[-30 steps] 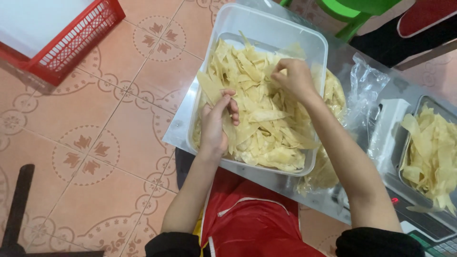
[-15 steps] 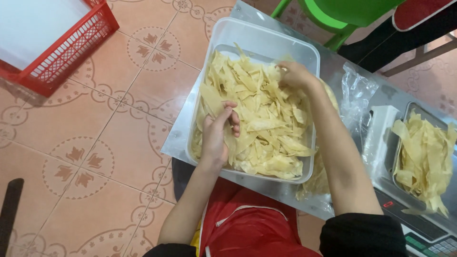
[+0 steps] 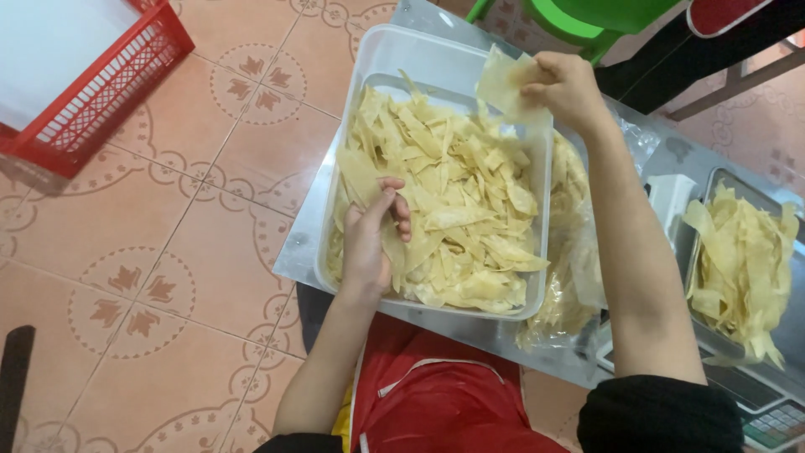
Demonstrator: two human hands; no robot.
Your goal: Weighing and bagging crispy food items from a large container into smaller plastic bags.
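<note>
Patterned floor tiles [image 3: 168,252] surround our metal tabletop [image 3: 293,252], where the clear plastic tub [image 3: 394,50] of pale chips [image 3: 461,210] sits. Since a moment ago our right hand [image 3: 570,84] has risen from the heap to the tub's far rim, its grip pinched on one flat chip [image 3: 503,80]. Our left hand [image 3: 369,235] remains in the pile, fingers seemingly closed around several chips, though that's partly hidden.

I see pale yellow chips [image 3: 453,201] in a clear tub [image 3: 402,50], a red crate [image 3: 101,84], and terracotta floor tiles [image 3: 168,277] with floral motifs.
</note>
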